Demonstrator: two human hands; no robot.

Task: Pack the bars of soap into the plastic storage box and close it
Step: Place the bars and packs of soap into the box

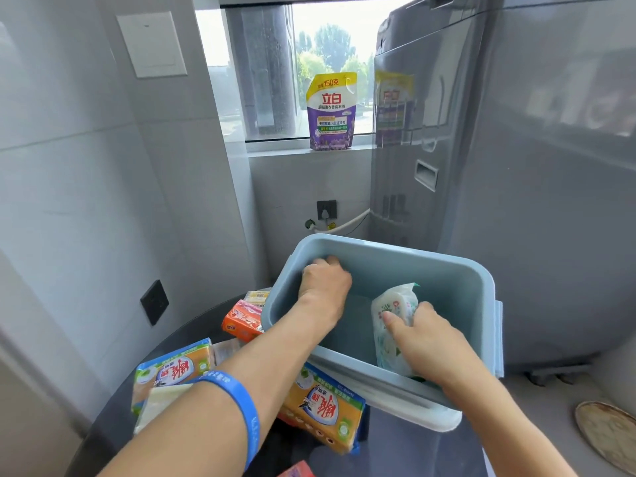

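- We see bright daylight coming in through the window [330,74].
- Around the window, the far edges bend and the walls curve.
- Our picture looks sharp below it.

Detergent pouch [331,111] upright on windowsill [275,148]; grey appliance [516,166] right.

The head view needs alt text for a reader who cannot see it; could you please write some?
A person's right hand holds a white floral-wrapped soap bar inside an open pale blue plastic storage box, while the left hand reaches into its far corner. More wrapped orange soap bars lie beside the box.
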